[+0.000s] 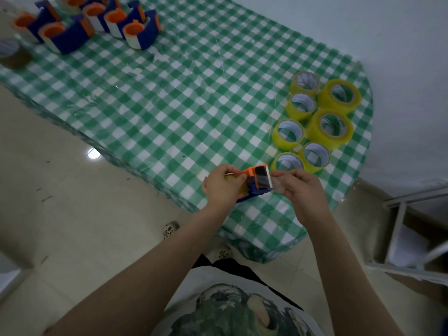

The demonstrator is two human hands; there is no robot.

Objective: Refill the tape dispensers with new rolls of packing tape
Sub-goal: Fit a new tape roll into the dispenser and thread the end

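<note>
- Head view, low centre: orange-and-blue tape dispenser [257, 181], held just over the near edge of the table [169, 105], toothed cutter turned toward the right hand.
- Gripped at its rear end by the left hand [221, 185], fingers curled round the body, thumb across the top.
- Pinched just beside the cutter by the right hand [301, 190], between thumb and fingertips: clear strip of tape [276, 184], running out of the dispenser's front.
- Just beyond the right hand, toward the table's right end: seven yellow rolls of packing tape [314, 133], lying flat with cores upward, clustered close, two of them larger than the rest.
- Under all of it: green-and-white checked cloth with a glossy clear cover.
- Far left corner of the table, well apart from both hands: group of blue dispensers with orange hubs [97, 23], standing close together, pale rolls fitted in them.
- Near that group, at the left edge: dark brownish roll [12, 54], too blurred to tell more.
- Below the table: pale tiled floor [60, 202] with a round drain [169, 229]; at right, grey metal frame [400, 214].
</note>
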